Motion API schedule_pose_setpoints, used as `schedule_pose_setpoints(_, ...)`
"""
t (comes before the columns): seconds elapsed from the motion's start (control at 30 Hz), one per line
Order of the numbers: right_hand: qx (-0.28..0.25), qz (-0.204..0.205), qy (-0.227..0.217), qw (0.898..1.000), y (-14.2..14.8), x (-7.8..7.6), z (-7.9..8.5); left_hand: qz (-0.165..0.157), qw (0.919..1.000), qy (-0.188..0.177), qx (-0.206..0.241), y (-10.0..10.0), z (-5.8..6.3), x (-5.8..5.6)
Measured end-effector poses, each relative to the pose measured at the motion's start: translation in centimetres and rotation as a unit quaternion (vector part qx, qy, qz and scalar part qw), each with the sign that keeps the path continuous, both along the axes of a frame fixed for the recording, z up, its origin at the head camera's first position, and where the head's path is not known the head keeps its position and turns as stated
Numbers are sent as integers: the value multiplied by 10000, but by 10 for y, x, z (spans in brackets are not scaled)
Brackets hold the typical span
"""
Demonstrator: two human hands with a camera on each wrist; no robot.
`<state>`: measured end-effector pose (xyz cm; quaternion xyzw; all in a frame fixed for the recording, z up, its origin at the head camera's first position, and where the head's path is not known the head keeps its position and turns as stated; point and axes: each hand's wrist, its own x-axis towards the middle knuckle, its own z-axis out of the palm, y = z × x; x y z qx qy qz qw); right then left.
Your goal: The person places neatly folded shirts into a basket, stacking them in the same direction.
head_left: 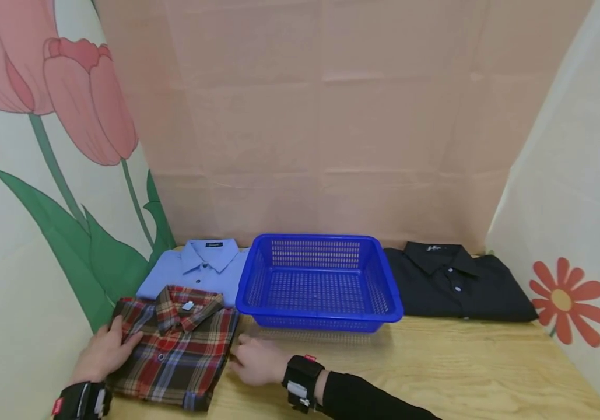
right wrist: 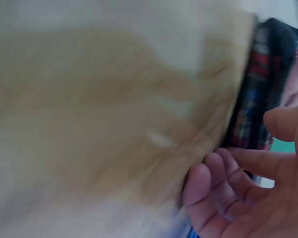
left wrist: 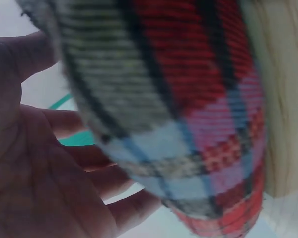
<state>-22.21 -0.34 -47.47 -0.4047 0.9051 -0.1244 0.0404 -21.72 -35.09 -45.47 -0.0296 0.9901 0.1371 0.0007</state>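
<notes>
black sleeve (head_left: 370, 398) foremost; left grip (head_left: 104, 353) spread against plaid shirt (head_left: 176, 364), right grip (head_left: 259, 359) loosely curled at its edge.

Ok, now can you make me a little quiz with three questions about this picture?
1. How many folded shirts lie on the table?
2. True or false: the blue basket has a shirt in it.
3. Fill in: between the left hand and the right hand lies the ___ shirt.

Key:
1. Three: the light blue shirt, plaid shirt and black shirt.
2. False.
3. Plaid.
</notes>
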Motion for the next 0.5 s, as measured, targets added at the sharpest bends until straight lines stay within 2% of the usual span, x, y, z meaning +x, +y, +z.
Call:
schedule_pose_setpoints(0.1,-58,-160,-564,9983,-6,1,0,49,9998,-157,73,-1,-2,0)
schedule_pose_setpoints(0.33,-399,-640,-1234,9895,-15,-3,1,65,9991,-300,298,-2,-5,0)
schedule_pose_setpoints(0.43,-837,-789,-1825,9765,-17,-6,2,19,9992,-269,310,-2,-5,-1)
schedule_pose_setpoints(0.5,-1134,-932,-2229,9637,-19,-6,3,-36,9994,-216,272,-1,-6,-2)
